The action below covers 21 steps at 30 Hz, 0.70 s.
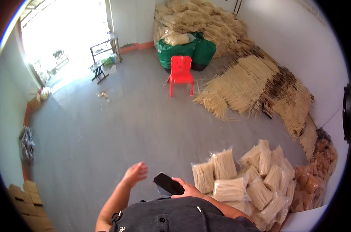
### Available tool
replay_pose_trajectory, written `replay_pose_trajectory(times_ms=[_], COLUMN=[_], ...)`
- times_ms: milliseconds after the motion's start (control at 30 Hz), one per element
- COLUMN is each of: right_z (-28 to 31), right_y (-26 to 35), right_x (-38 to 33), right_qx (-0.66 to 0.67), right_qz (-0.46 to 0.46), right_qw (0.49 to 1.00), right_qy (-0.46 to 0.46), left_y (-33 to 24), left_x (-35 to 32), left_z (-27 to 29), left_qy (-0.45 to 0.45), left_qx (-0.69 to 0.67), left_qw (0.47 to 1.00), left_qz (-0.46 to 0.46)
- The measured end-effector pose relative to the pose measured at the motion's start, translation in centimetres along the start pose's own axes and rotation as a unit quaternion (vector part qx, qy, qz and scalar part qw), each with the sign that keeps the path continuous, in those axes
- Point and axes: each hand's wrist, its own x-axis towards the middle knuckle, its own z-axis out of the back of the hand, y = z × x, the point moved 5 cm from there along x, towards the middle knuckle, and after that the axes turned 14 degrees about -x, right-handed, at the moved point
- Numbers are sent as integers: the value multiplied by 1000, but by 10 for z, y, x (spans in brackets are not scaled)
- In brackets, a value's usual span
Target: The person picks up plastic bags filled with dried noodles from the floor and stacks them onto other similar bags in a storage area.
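A black smartphone (169, 183) lies tilted in my right hand (187, 189), held in front of my dark top at waist height. The thumb rests along its upper edge; the fingers beneath are mostly hidden. Something pale and see-through shows under the phone's near left side, too little of it to name. My left hand (136, 173) hangs in the air to the left of the phone, apart from it, with its fingers loosely bent, slightly blurred, and nothing in them. Just right of my right arm is a pile of clear plastic packs (228, 188) of pale thin sticks.
Ahead stands a red child's chair (181, 73) before green sacks (175, 54) and heaped pale bundles (206, 19). Loose sticks (245, 81) spread along the right wall, with brown packs (312, 181) nearer. Cardboard boxes (28, 203) sit at lower left. A dark stand (106, 48) is by the bright doorway.
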Motion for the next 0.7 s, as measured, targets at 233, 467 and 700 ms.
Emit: replay_pose_trajectory(times_ms=[233,467,700], right_z=[124,224,369], right_y=[53,68,59], right_x=[226,432,600], right_qx=[-226,-237,-292], right_qz=[160,224,138], right_qw=[957,935,945], right_qy=[83,137,-44], left_y=[-140,-296,-453], left_x=[93,230,433], left_z=[-56,-80,-149], left_qy=[62,71,92], left_qx=[-51,10,96], left_qw=[993,993,989], left_qz=[87,99,72])
